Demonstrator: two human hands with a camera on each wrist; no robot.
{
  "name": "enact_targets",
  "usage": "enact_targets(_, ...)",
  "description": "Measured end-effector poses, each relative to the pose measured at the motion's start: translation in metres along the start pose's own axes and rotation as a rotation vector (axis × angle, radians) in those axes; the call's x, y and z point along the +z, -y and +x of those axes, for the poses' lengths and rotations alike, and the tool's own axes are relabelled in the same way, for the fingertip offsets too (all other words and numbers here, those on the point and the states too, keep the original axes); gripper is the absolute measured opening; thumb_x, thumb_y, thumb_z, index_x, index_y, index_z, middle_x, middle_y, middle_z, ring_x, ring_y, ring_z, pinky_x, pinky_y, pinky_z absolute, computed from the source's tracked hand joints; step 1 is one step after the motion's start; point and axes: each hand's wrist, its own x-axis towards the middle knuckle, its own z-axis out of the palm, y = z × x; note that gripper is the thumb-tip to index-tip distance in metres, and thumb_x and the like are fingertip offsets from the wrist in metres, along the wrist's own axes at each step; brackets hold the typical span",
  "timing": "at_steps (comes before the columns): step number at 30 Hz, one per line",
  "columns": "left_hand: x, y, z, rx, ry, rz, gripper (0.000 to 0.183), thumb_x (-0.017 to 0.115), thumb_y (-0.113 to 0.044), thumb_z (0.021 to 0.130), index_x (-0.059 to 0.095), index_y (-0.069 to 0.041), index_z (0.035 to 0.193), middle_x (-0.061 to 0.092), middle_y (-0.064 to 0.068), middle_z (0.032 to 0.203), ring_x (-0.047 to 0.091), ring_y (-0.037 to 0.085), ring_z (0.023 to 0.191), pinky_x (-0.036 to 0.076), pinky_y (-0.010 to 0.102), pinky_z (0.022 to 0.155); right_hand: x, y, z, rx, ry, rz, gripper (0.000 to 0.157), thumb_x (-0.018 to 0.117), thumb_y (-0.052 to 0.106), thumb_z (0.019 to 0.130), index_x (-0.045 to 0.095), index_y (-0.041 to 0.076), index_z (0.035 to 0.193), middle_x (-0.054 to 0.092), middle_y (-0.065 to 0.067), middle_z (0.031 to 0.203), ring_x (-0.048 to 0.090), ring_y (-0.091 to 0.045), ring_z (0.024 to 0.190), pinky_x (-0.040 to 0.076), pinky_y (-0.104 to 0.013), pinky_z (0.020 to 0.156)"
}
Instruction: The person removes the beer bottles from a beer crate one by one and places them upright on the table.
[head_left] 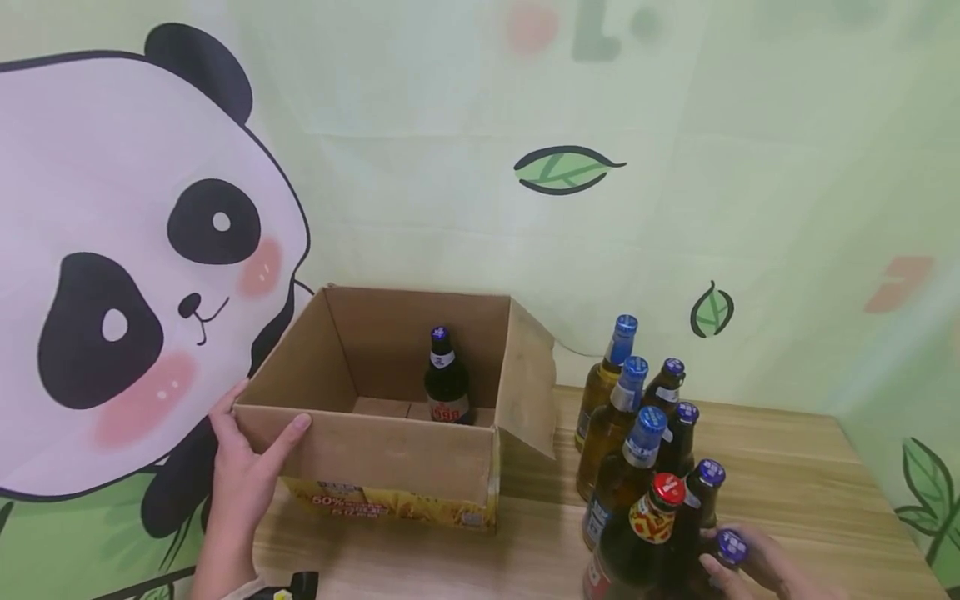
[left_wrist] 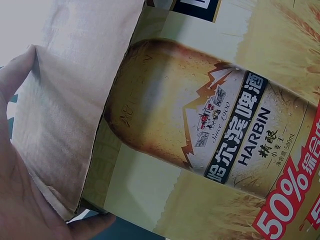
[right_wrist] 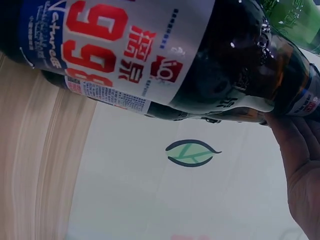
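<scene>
My left hand (head_left: 243, 479) grips the front left corner of an open cardboard box (head_left: 390, 458), thumb on the folded-down front flap. The left wrist view shows the box's printed beer side (left_wrist: 225, 125) close to that hand. One dark beer bottle (head_left: 447, 387) with a blue cap stands inside the box, right of its middle. At the lower right, my right hand (head_left: 753, 562) holds a blue-capped beer bottle (head_left: 732, 547) by the neck. In the right wrist view a dark bottle (right_wrist: 235, 55) with a "998" label fills the top, fingers at its neck.
Several bottles stand close together right of the box: amber ones with blue foil necks (head_left: 628, 392), dark ones with blue caps (head_left: 682, 425), and one with a red cap (head_left: 648, 542). The box's right flap (head_left: 531, 375) sticks out toward them. A panda-printed cloth (head_left: 450, 208) hangs behind the wooden table (head_left: 795, 458).
</scene>
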Motion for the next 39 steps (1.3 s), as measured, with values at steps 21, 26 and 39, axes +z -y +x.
enact_targets(21,0.001,0.002,0.003,-0.014,0.021,0.007,0.098,0.079,-0.036,0.088,0.008,-0.039,0.155,0.033,0.012,0.153,0.041,0.036,0.131,0.035,0.064,0.107,0.000,-0.007,0.004,-0.134,-0.032,-0.076,0.038,0.078,0.030,0.090,0.064,0.007,0.117,0.071,-0.010,0.109,0.070,-0.036,0.100,0.060,-0.045,0.076)
enact_targets(26,0.000,0.002,0.002,-0.013,0.019,0.004,0.098,0.079,-0.036,0.088,0.008,-0.038,0.155,0.032,0.012,0.153,0.041,0.037,0.131,0.035,0.064,0.107,-0.006,-0.011,0.009,-0.096,0.085,-0.053,0.046,0.075,0.030,0.092,0.059,0.002,0.125,0.069,-0.014,0.116,0.066,-0.039,0.107,0.058,-0.047,0.083)
enact_targets(39,0.001,0.001,0.001,0.005,0.006,0.011,0.097,0.078,-0.036,0.088,0.008,-0.037,0.155,0.033,0.013,0.151,0.043,0.037,0.129,0.036,0.062,0.106,-0.015,-0.010,0.008,-0.291,0.006,-0.228,0.038,0.069,0.035,0.096,0.067,0.012,0.127,0.071,-0.007,0.117,0.069,-0.022,0.101,0.059,-0.037,0.074)
